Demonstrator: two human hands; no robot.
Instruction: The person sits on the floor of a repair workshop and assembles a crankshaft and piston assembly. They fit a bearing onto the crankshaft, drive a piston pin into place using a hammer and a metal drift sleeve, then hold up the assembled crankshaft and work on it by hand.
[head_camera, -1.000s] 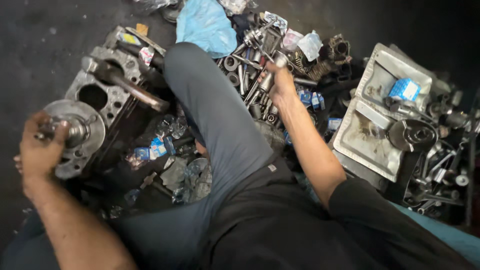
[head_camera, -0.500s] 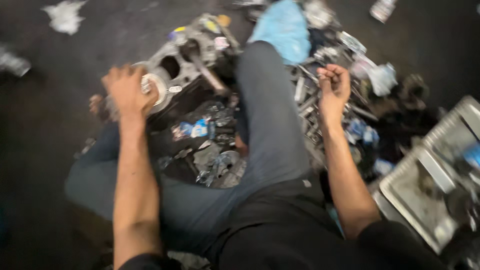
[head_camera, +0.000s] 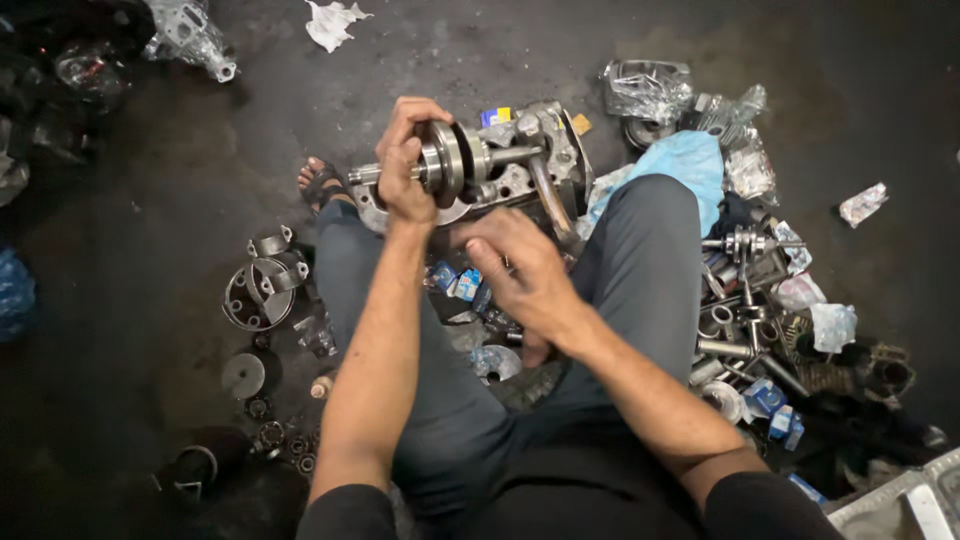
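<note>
Black sleeves and grey trousers fill the near edge of the view, the person sitting on a dark, oily floor (head_camera: 150, 250) with knees spread. The right hand (head_camera: 525, 280) hovers between the knees, fingers loosely curled; whether it pinches some small part I cannot tell. Just beyond it, and touching nothing of it, the left hand (head_camera: 405, 165) is clenched around a steel crankshaft (head_camera: 450, 160), gripping at the flywheel webs. The crankshaft's long axis lies roughly level, running left to right across the view, with one shaft end poking out left of the fist and the other pointing toward an aluminium engine casing (head_camera: 530, 170) just behind. So the left hand is on the crankshaft and the right is near, below it. Farther right lies a heap of loose engine parts (head_camera: 750, 320).
</note>
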